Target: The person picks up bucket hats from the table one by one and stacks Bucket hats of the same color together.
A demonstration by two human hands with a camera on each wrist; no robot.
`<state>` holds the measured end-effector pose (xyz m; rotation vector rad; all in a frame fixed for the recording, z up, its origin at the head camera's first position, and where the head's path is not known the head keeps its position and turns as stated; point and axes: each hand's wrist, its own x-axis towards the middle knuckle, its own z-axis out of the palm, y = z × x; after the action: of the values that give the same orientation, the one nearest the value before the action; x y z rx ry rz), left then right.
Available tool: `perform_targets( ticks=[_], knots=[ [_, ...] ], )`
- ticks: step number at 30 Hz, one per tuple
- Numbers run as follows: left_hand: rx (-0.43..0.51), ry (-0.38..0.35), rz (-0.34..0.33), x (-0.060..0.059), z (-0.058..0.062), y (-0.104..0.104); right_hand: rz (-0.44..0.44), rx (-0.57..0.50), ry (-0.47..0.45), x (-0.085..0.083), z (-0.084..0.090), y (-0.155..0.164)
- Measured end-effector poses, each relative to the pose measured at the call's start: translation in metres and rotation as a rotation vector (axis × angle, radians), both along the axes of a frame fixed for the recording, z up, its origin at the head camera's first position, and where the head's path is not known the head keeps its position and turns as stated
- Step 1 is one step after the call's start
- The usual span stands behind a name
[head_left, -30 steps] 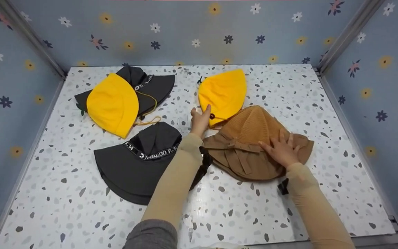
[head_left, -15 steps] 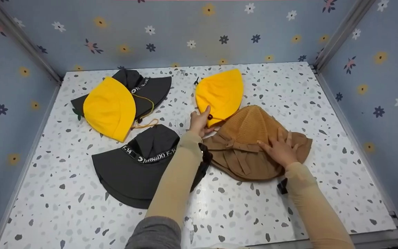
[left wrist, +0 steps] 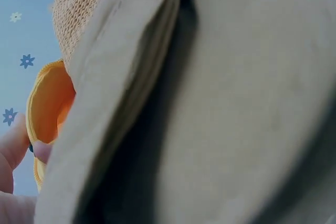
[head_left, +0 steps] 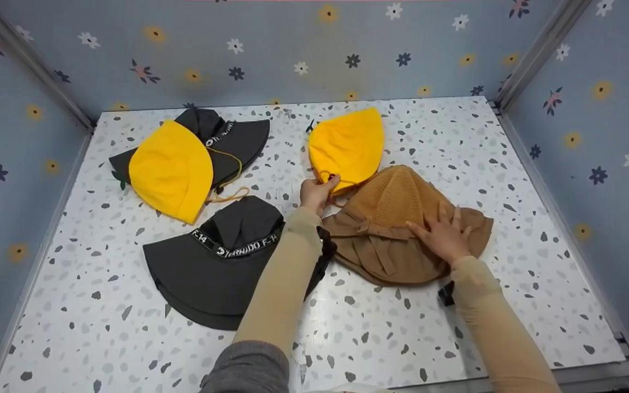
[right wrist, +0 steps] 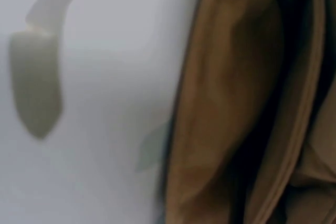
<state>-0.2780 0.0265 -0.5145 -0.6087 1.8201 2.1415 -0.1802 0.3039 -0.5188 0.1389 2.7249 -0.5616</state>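
Yellow hat: left hand pinching lower edge; right hand flat, fingers spread, on brown hat.

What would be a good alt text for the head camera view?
A person's left hand pinches the edge of a folded yellow fabric hat, while the right hand rests flat on a brown knitted hat with a bow, on a speckled white table.
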Motion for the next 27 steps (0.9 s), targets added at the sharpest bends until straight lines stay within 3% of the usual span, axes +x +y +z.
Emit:
perform_targets(
  ticks=[6, 13, 20, 27],
  knots=[
    [-0.098, 0.038, -0.013, 0.000, -0.001, -0.002, 0.002, 0.001, -0.002, 0.000, 0.000, 0.000],
    [-0.144, 0.138, 0.050, 0.000, 0.000, -0.007, 0.006, 0.008, 0.003, -0.001, 0.001, 0.005],
    [-0.025, 0.183, 0.085, 0.003, 0.003, -0.011, 0.012, 0.004, 0.003, -0.001, 0.010, 0.007],
    [0.000, 0.219, 0.125, 0.006, 0.002, -0.020, 0.015, -0.038, -0.020, -0.008, 0.035, 0.002]
  ],
)
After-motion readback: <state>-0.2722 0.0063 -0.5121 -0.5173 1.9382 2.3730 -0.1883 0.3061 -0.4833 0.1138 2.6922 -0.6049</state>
